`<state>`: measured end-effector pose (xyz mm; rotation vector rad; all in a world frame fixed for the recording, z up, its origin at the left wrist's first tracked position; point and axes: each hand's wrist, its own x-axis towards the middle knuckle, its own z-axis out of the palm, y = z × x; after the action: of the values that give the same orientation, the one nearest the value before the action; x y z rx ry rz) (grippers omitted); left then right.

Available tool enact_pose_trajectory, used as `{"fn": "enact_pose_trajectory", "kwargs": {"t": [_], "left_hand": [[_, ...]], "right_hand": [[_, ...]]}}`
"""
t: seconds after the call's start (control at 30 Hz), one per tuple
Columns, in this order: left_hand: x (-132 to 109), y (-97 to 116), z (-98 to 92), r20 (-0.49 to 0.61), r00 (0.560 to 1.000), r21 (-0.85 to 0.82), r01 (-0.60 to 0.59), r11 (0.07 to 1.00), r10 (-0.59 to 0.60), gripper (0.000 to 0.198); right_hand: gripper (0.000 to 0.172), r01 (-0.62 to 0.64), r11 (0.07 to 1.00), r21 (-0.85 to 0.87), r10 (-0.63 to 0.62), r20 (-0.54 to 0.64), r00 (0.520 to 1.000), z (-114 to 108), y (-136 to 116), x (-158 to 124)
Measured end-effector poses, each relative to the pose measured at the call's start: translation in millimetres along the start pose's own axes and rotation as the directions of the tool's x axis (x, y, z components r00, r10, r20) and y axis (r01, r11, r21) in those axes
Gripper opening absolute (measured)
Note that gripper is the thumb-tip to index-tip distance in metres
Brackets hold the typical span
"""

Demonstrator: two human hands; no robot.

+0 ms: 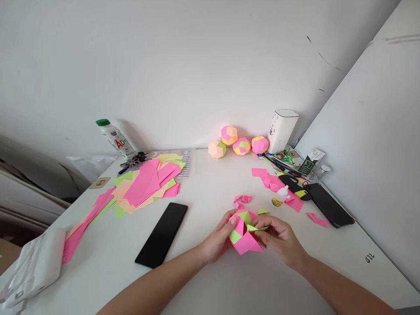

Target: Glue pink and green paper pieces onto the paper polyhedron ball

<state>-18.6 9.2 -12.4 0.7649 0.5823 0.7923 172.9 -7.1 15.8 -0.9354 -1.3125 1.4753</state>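
My left hand grips a pink and green folded-paper ball from its left side, thumb on top. The ball has an opening on its right side. In my right hand, a green folded paper piece is pinched between thumb and fingers, against that opening. Just behind the ball lie small pink folded pieces and another green piece. A small glue bottle with a white nozzle stands beyond my right hand.
Finished paper balls sit by the wall beside a white box. Left are a black phone, a heap of coloured paper strips, a white bottle and a white device. A dark phone lies right.
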Motion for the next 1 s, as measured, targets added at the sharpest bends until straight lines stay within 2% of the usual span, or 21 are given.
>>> {"fn": "enact_pose_trajectory", "kwargs": {"t": [0.1, 0.27, 0.67, 1.0], "left_hand": [[-1.5, 1.7, 2.7, -0.058, 0.998, 0.041, 0.01, 0.999, -0.008, 0.048], [-3.5, 4.3, 5.9, -0.095, 0.995, 0.093, -0.027, 0.995, 0.036, 0.051], [-1.6, 1.4, 3.1, -0.073, 0.992, 0.216, -0.087, 0.973, 0.105, 0.051], [-2.1, -0.7, 1.2, -0.072, 0.99, 0.248, -0.103, 0.963, 0.124, 0.051]], "right_hand": [[0.008, -0.006, 1.0, 0.009, 0.006, -0.003, 1.0, -0.4, 0.5, -1.0], [0.009, -0.028, 1.0, 0.015, 0.028, 0.001, 1.0, 1.3, -1.0, -1.2], [0.019, -0.187, 0.982, 0.029, 0.186, 0.044, 0.982, 2.9, -1.1, -0.9], [0.022, -0.21, 0.976, 0.053, 0.208, 0.045, 0.977, 2.4, -0.3, 0.5]]}}
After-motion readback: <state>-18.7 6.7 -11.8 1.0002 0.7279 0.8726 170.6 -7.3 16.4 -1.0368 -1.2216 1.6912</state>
